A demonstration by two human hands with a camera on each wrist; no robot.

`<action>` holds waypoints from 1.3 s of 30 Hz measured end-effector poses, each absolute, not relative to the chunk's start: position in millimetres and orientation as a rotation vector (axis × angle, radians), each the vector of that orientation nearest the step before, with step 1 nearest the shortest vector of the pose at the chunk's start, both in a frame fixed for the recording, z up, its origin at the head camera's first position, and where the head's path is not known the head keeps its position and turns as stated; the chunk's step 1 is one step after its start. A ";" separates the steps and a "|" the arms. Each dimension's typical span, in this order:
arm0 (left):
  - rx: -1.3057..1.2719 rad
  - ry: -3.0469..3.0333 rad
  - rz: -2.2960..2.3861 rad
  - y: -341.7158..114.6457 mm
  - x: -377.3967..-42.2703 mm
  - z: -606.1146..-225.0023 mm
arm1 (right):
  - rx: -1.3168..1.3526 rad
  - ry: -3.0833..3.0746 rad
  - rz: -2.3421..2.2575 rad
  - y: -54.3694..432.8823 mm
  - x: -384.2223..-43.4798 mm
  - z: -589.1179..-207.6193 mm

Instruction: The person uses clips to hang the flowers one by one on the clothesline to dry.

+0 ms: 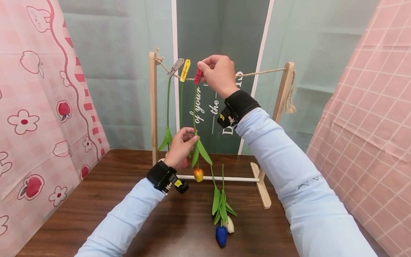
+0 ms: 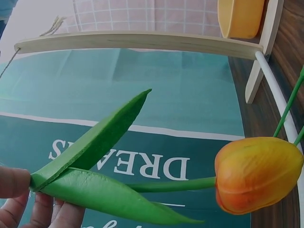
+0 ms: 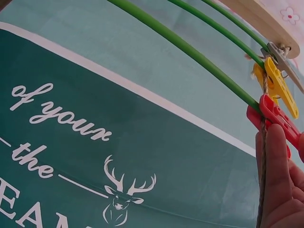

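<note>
An orange-yellow artificial tulip (image 1: 198, 175) hangs bloom down from the rope (image 1: 264, 73). My left hand (image 1: 180, 148) pinches its stem at the base of the green leaves (image 2: 95, 152). Above, my right hand (image 1: 221, 73) pinches a red clothespin (image 1: 198, 76) at the rope, and the top of the stem meets its jaws (image 3: 256, 111). To the left, a yellow clothespin (image 1: 185, 70) and a grey clothespin (image 1: 175, 67) hold two more stems on the rope. Their blooms are mostly hidden behind my left hand, with a bit of pink showing.
A blue tulip (image 1: 221, 236) and a white tulip (image 1: 229, 225) lie on the brown table (image 1: 135, 210). Wooden posts (image 1: 153, 107) carry the rope, with a white bar (image 1: 224, 179) low between them. An orange container (image 2: 242, 19) stands beyond the right post.
</note>
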State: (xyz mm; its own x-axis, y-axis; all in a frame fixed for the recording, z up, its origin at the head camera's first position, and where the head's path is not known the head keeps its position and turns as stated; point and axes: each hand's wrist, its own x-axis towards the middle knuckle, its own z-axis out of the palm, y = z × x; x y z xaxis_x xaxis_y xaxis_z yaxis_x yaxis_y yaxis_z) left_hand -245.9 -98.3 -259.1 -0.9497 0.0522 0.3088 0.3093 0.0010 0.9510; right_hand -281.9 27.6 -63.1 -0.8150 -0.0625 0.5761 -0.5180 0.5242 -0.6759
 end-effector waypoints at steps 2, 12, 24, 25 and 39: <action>-0.380 -2.086 -2.060 -97.9 -246.2 -259.5 | 0.473 -2.282 1.246 28.2 -282.1 -63.5; -0.376 -2.037 -2.124 -98.2 -244.8 -262.9 | 0.516 -2.276 1.297 28.5 -278.2 -65.8; -0.375 -2.083 -2.047 -109.6 -243.3 -265.5 | 0.535 -2.274 1.284 27.8 -277.1 -67.5; -0.379 -2.084 -2.037 -110.7 -243.4 -266.5 | 0.534 -2.275 1.281 28.1 -276.9 -67.5; -0.388 -2.069 -2.101 -129.3 -242.3 -278.3 | 0.534 -2.262 1.270 31.0 -273.3 -66.6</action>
State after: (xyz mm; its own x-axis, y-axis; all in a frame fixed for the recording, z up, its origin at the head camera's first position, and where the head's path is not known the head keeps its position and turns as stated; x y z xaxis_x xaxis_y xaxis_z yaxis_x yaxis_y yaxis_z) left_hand -242.3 -129.3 -278.3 -0.9522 0.0621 0.2992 0.2982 -0.0250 0.9542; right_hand -273.3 31.0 -66.6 -0.8043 -0.0970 0.5863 -0.5510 0.4911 -0.6746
